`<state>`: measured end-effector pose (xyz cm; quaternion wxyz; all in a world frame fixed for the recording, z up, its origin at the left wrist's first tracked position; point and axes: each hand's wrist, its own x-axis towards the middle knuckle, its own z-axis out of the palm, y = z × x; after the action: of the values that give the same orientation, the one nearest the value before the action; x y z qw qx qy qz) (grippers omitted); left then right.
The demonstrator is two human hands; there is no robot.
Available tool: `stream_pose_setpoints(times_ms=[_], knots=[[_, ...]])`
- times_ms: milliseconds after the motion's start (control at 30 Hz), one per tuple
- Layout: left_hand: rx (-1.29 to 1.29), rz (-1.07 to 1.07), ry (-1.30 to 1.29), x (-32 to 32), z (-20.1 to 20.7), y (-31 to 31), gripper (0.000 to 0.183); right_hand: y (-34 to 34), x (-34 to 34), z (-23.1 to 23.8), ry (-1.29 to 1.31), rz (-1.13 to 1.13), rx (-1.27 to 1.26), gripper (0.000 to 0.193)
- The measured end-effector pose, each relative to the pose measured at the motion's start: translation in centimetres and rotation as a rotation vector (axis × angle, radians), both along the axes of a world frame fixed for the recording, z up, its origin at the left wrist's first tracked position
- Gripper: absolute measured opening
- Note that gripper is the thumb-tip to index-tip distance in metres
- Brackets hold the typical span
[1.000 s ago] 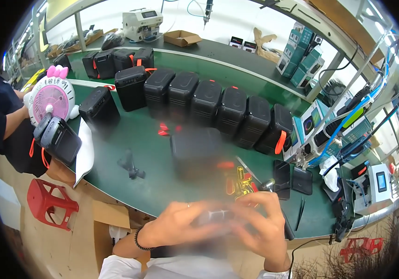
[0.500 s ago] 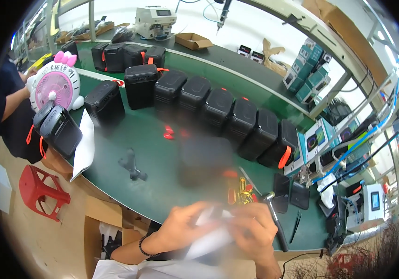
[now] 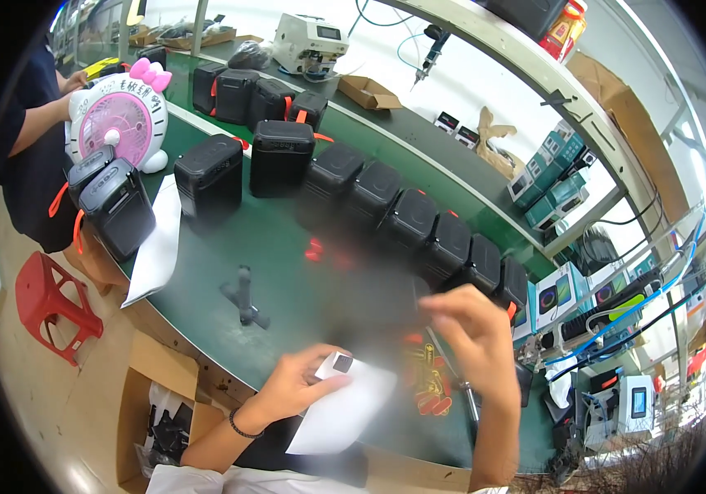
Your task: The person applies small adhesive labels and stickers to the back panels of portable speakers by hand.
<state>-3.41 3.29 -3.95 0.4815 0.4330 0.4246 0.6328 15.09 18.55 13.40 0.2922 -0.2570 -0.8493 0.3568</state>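
My left hand (image 3: 303, 383) is closed on a white sheet (image 3: 353, 407), with the thumb pressed on its upper corner. A small dark square piece (image 3: 342, 363) lies at that corner, beside the thumb. To the right, my right hand (image 3: 476, 342) is raised over the bench with its fingers bent and apart, and nothing shows in it. A dark boxy object (image 3: 390, 300), blurred by a smudge in the view, stands on the bench just beyond my hands. Red-and-yellow-handled tools (image 3: 428, 383) lie beside my right forearm.
Black speaker-like boxes (image 3: 410, 218) stand in a row along the green bench (image 3: 205, 280). A black bracket-like part (image 3: 244, 300) lies at centre left. A pink-and-white fan (image 3: 118, 128) stands near a person at far left. Below are a red stool (image 3: 55, 305) and an open carton (image 3: 163, 370).
My hands, together at the white sheet before, have parted. The right has lifted away to the upper right; the left keeps the sheet. The view has shifted and tilted.
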Motion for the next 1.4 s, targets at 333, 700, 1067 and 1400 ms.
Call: stream_pose_setpoints(times_ms=[333,700,1067,1400], knots=[[-0.003,0.009,0.213,-0.2,-0.4,-0.2,0.04,4.6,-5.8,2.5,-0.333,0.038,-0.338,0.03],[-0.031,-0.047,0.322,-0.7,-0.1,-0.6,0.041,3.9,-5.4,1.8,-0.288,-0.046,-0.407,0.033],[0.004,-0.022,0.339,-0.6,0.3,-0.6,0.04,4.1,-5.4,1.5,-0.367,-0.041,-0.24,0.037],[0.011,0.001,0.368,-0.5,-0.1,-0.8,0.041,6.6,-2.3,-0.9,-0.207,-0.127,-0.312,0.043]])
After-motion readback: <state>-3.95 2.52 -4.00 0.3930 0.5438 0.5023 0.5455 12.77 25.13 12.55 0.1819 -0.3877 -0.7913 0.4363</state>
